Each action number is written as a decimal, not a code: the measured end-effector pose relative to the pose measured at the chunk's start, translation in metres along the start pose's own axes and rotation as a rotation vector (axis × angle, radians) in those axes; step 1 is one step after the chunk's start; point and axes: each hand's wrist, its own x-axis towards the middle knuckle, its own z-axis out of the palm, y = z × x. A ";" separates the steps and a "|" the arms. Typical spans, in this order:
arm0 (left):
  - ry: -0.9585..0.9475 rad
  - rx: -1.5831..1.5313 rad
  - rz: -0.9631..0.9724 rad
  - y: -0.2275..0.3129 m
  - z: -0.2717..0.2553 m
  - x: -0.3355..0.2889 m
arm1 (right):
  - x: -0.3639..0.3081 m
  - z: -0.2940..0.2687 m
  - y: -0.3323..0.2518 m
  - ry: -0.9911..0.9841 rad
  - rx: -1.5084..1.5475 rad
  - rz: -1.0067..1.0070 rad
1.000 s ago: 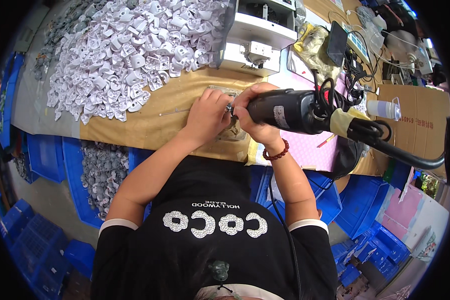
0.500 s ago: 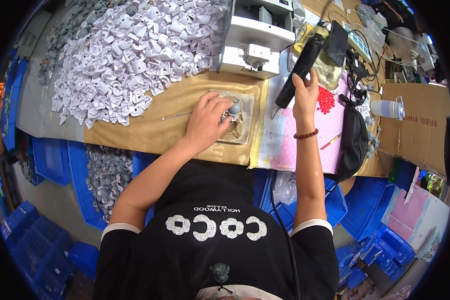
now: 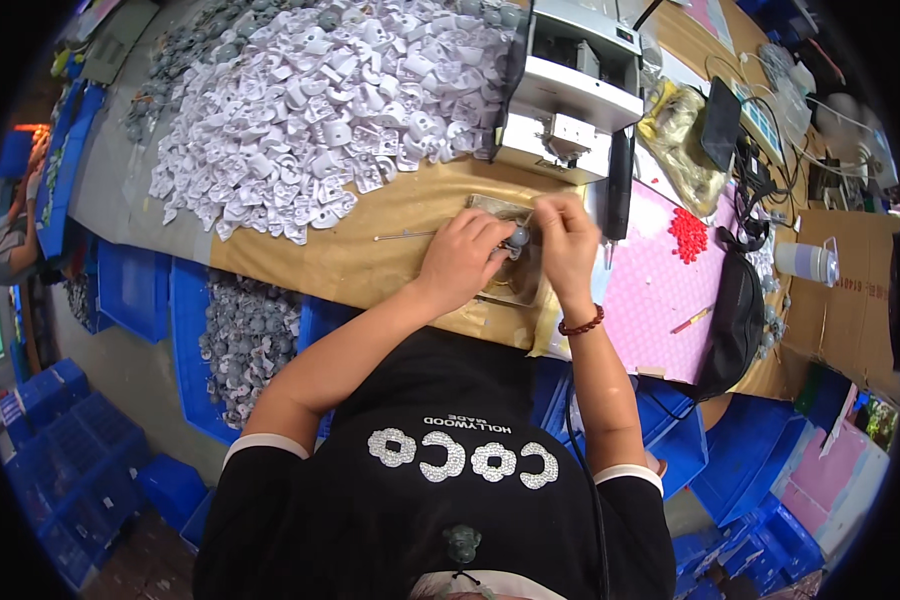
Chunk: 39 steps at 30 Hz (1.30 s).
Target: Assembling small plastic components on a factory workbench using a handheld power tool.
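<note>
My left hand [image 3: 460,262] is closed on a small grey rounded plastic part [image 3: 517,238], holding it on a worn, flat fixture block [image 3: 500,290]. Close on the other side of that part is my right hand [image 3: 567,245], its fingers pinched together; whatever lies between them is hidden. A thin metal rod [image 3: 402,237] extends leftward from beneath my left hand over the brown table covering. Just right of the white machine, a black electric screwdriver [image 3: 620,185] stands upright with its tip down, apart from my right hand.
White plastic parts [image 3: 300,120] are heaped at left, beside a white benchtop machine [image 3: 565,110]. Red pieces [image 3: 688,235] lie on a pink sheet [image 3: 650,300], near a black pouch [image 3: 727,320] and a bottle [image 3: 805,262]. Below sits a blue bin [image 3: 188,340] of grey parts.
My right hand has let go of the electric screwdriver and moved left to the grey part, its fingers now pinched. My left hand stays at the part. The whole view has shifted.
</note>
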 end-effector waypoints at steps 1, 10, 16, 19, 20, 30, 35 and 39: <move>-0.003 0.003 -0.003 0.000 -0.001 0.001 | 0.004 0.000 -0.006 0.035 0.127 0.111; -0.425 0.194 -0.081 0.003 -0.121 -0.032 | 0.012 0.001 -0.023 -0.335 0.234 0.205; -0.654 0.489 -0.383 -0.027 -0.240 -0.081 | -0.010 0.005 -0.006 -0.441 0.217 0.247; -0.237 0.631 -0.193 -0.050 -0.216 -0.031 | -0.019 0.008 -0.008 -0.469 0.167 0.245; -0.115 0.650 -0.136 -0.057 -0.200 -0.006 | -0.019 0.007 -0.011 -0.483 0.158 0.240; 0.060 0.577 0.038 -0.071 -0.152 0.041 | -0.013 0.015 -0.021 -0.426 0.420 0.391; -0.051 0.077 0.064 0.000 -0.094 0.046 | 0.007 0.031 -0.039 -0.387 1.184 0.735; -0.010 0.265 -0.008 -0.028 -0.090 0.035 | -0.001 -0.035 0.000 -0.322 1.331 0.782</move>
